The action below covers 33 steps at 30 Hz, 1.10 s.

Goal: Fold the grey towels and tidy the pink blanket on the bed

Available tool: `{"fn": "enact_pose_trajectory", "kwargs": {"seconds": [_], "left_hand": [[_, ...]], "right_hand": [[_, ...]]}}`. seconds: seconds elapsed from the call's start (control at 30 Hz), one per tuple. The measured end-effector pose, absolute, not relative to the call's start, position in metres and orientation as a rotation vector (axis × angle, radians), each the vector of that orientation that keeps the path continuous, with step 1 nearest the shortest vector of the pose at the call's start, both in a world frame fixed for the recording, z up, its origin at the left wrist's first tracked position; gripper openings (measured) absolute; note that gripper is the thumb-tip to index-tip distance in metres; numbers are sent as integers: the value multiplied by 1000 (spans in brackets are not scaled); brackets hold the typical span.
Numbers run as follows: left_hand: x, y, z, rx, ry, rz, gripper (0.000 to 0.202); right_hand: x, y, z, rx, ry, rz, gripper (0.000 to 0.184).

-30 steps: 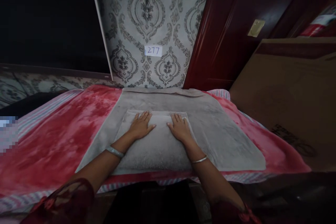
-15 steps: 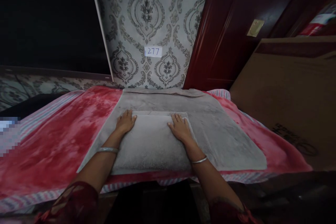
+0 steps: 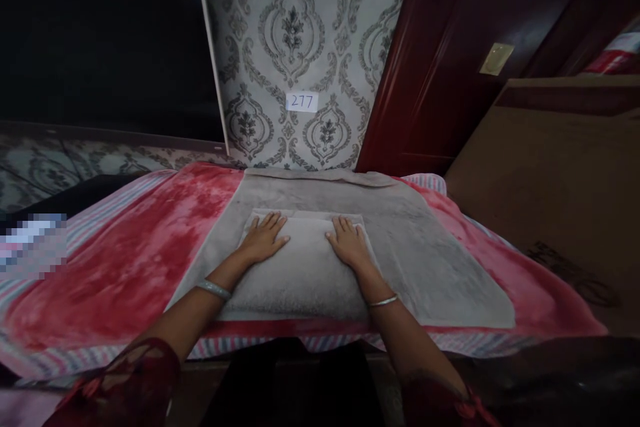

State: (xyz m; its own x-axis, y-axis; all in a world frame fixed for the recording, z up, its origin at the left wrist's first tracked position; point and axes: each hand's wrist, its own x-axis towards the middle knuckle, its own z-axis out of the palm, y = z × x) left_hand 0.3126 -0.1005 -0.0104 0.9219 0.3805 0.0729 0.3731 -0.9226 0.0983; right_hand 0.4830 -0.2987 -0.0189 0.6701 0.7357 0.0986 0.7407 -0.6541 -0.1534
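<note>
Damask wallpaper (image 3: 293,33), dark red door (image 3: 435,60), dim light.

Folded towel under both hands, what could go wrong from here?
The folded towel lies close to the near edge of the red blanket, so a pull toward the body might drag it off. Left hand and right hand press flat on top; sliding them could rumple the grey cloth underneath.

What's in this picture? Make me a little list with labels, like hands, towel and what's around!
left hand: flat, palm down, on the folded towel
right hand: flat, palm down, on the same towel, apart from the left
folded towel: grey, lying on the big towel
big towel: grey, spread on the red blanket
wrists: a bangle on each
behind: patterned wall with a label reading 277; dark red door
right side: brown box
</note>
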Motion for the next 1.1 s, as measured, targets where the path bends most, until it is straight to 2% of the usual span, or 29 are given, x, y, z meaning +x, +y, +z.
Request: {"fn": "enact_pose_trajectory", "kwargs": {"seconds": [0.17, 0.4, 0.8, 0.97, 1.1], "left_hand": [[312, -100, -15, 2983, 612, 175, 69], [314, -101, -18, 3010, 601, 241, 67], [313, -97, -22, 2995, 571, 252, 68], [312, -101, -18, 2992, 602, 222, 68], [312, -103, -17, 2993, 614, 216, 67]], "right_hand": [[473, -299, -6, -2687, -1264, -52, 61], [452, -295, -5, -2292, -1914, 122, 58], [539, -336, -24, -2714, -1371, 91, 61], [552, -345, -37, -2717, -1246, 86, 61], [546, -343, -29, -2726, -1226, 122, 60]]}}
